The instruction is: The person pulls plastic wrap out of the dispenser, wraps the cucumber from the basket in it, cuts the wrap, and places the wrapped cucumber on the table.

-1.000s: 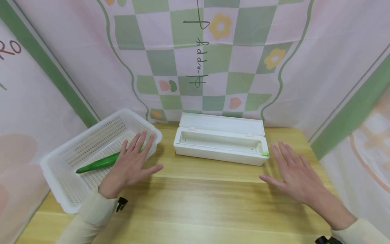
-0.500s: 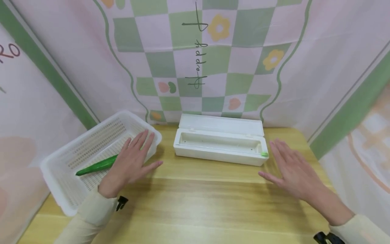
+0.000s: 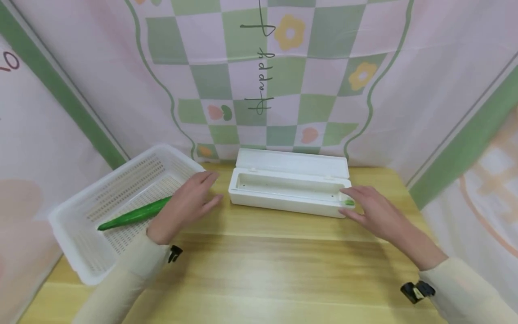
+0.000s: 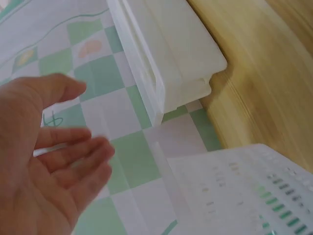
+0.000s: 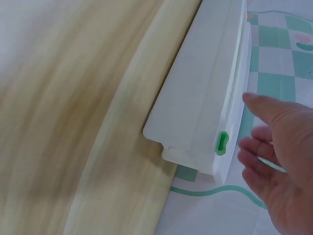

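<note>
A long white box (image 3: 279,203) lies on the table with its hinged lid (image 3: 291,163) swung back and its trough bare. On its right end is a small green slider (image 3: 349,203), also visible in the right wrist view (image 5: 222,143). My right hand (image 3: 376,215) hovers at that end, thumb and fingers apart, holding nothing. My left hand (image 3: 188,202) is held over the right edge of a white slotted basket (image 3: 121,186), fingers loosely bent and nothing between them. A green cucumber (image 3: 135,216) lies in the basket; its right end is hidden behind the left hand.
The wooden table (image 3: 259,270) spreads in front of the box. Right behind the box hangs a checkered cloth (image 3: 283,76), and pale cloth also encloses the left and right sides. A dark clip (image 3: 175,254) sits at the left cuff.
My right hand has moved left to the box's right end, its fingers bending from flat. My left hand has shifted right, turned and bent its fingers. The box and the cucumber stay put.
</note>
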The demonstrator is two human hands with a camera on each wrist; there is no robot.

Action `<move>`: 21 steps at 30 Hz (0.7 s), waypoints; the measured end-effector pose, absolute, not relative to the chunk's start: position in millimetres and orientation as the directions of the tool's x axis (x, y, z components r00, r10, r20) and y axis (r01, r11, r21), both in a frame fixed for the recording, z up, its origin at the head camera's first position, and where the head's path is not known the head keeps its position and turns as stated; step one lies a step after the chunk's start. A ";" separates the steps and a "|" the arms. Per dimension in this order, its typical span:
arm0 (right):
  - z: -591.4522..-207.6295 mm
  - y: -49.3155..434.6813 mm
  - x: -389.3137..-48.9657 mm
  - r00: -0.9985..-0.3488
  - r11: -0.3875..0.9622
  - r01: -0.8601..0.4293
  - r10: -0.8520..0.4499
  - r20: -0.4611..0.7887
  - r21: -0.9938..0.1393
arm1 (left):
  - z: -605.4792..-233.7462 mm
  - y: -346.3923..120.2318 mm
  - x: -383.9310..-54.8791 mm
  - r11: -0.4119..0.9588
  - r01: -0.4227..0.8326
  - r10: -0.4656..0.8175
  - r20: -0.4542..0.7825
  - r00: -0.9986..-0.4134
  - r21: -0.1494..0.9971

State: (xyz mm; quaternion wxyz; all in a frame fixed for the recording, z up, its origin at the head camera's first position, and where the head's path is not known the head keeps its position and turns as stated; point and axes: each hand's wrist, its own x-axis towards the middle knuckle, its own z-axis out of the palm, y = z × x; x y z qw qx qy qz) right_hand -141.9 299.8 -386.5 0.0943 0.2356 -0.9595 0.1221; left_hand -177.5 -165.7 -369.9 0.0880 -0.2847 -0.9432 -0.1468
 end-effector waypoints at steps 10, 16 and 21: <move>-388.3 304.4 -163.1 -0.840 0.805 -0.541 -0.502 0.207 -0.243 | -372.3 -127.5 -219.5 0.681 0.662 0.671 0.095 -0.735 0.313; -395.0 306.4 -170.0 -0.820 0.778 -0.573 -0.538 0.198 -0.260 | -385.8 -115.3 -236.3 0.658 0.692 0.708 0.067 -0.703 0.299; -398.5 306.1 -172.5 -0.812 0.768 -0.584 -0.549 0.200 -0.263 | -394.3 -111.8 -243.4 0.606 0.731 0.747 0.091 -0.658 0.313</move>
